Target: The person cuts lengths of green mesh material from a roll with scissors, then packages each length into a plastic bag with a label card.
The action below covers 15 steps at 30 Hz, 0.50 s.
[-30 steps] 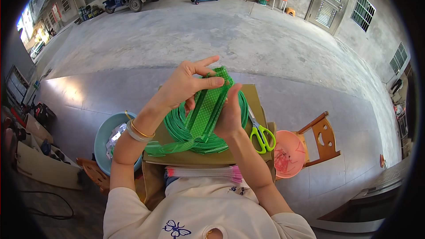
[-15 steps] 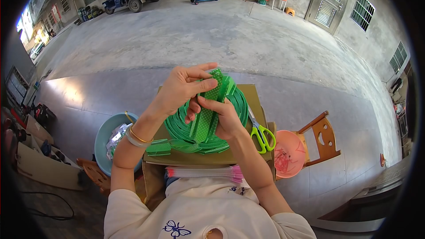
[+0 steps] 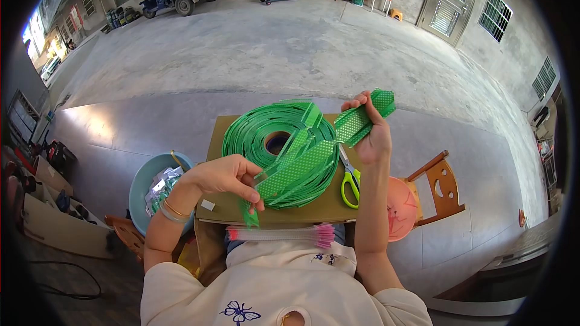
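A green ribbon with pale dots (image 3: 302, 166) stretches diagonally between my two hands, gathered at a narrow point close to the right one. My left hand (image 3: 232, 181), low on the left, pinches the ribbon, and a short tail hangs below its fingers. My right hand (image 3: 371, 130), raised at the right, grips a folded part that sticks out past the thumb. Behind lies a large green ribbon roll (image 3: 248, 127) around a dark-centred core, on a cardboard box (image 3: 215, 145). Scissors with lime-green handles (image 3: 350, 186) rest at the roll's right, partly behind my right forearm.
A bundle of clear strips with pink ends (image 3: 278, 233) lies across my lap. To the left stands a blue basin (image 3: 140, 196) with shiny pieces; to the right, a pink basin (image 3: 402, 205) beside a wooden chair (image 3: 444, 187). A small white piece (image 3: 208, 204) sits on the box.
My hands have moved apart, left hand down toward me and right hand up to the right, spreading the ribbon. The roll's core now shows.
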Each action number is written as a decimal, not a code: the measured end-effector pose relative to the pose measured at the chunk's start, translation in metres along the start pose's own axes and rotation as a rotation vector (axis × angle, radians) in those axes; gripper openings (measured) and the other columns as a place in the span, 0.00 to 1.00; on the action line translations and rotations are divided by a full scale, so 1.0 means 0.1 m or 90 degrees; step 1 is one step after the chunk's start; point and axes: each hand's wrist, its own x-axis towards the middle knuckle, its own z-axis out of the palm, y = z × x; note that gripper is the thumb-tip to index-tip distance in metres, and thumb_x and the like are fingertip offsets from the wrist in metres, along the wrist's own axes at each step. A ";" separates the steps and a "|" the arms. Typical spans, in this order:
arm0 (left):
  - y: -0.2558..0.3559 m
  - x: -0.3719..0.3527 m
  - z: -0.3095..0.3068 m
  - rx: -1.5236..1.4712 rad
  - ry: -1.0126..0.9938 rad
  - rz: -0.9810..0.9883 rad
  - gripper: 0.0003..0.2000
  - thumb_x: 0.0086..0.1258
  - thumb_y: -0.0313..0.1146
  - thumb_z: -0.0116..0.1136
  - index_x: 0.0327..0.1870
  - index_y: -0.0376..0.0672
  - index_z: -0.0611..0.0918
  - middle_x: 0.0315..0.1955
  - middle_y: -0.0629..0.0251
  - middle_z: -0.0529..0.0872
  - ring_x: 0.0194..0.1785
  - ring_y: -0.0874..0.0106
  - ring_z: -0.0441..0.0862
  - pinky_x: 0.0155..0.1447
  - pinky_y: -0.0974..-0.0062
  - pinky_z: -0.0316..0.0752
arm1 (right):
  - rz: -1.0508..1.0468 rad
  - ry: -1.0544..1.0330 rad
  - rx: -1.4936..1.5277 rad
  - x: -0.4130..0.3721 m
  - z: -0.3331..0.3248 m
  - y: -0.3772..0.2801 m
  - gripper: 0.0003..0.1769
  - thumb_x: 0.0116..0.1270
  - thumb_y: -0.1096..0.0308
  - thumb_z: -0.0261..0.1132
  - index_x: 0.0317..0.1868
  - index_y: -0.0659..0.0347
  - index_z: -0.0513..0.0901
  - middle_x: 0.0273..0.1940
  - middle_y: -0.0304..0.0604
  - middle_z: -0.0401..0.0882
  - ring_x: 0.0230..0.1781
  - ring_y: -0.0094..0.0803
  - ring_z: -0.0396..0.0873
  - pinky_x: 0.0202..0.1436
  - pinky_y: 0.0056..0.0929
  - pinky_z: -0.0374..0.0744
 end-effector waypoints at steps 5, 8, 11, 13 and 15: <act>0.09 -0.24 0.07 -0.003 0.090 0.069 0.10 0.54 0.22 0.64 0.37 0.29 0.82 0.32 0.53 0.85 0.32 0.67 0.84 0.44 0.74 0.78 | -0.040 0.066 -0.032 -0.04 -0.13 -0.13 0.06 0.71 0.71 0.46 0.41 0.61 0.70 0.34 0.40 0.72 0.37 0.33 0.72 0.56 0.37 0.73; 0.13 -0.27 0.10 0.075 0.112 0.167 0.07 0.54 0.25 0.67 0.33 0.33 0.84 0.34 0.57 0.85 0.42 0.72 0.82 0.43 0.77 0.78 | -0.021 0.083 -0.075 -0.06 -0.20 -0.09 0.06 0.71 0.71 0.46 0.41 0.61 0.70 0.34 0.41 0.71 0.36 0.33 0.72 0.54 0.37 0.73; 0.21 -0.25 0.33 0.099 0.271 0.379 0.06 0.51 0.25 0.69 0.30 0.36 0.85 0.41 0.50 0.83 0.49 0.65 0.79 0.48 0.70 0.75 | 0.028 0.114 -0.080 -0.06 -0.35 0.01 0.06 0.71 0.70 0.46 0.40 0.62 0.70 0.34 0.41 0.71 0.35 0.33 0.71 0.52 0.38 0.73; 0.24 -0.18 0.35 0.254 0.339 0.573 0.07 0.48 0.26 0.70 0.28 0.36 0.86 0.44 0.47 0.81 0.55 0.58 0.74 0.55 0.61 0.69 | 0.061 0.171 -0.118 -0.07 -0.40 0.13 0.07 0.71 0.69 0.47 0.41 0.63 0.70 0.33 0.42 0.72 0.32 0.34 0.73 0.47 0.38 0.76; 0.29 -0.09 0.38 0.308 0.338 0.682 0.08 0.47 0.28 0.70 0.27 0.37 0.86 0.44 0.46 0.81 0.58 0.53 0.71 0.60 0.55 0.62 | 0.109 0.227 -0.144 -0.12 -0.41 0.30 0.08 0.71 0.69 0.47 0.41 0.64 0.70 0.33 0.43 0.73 0.31 0.34 0.73 0.45 0.38 0.77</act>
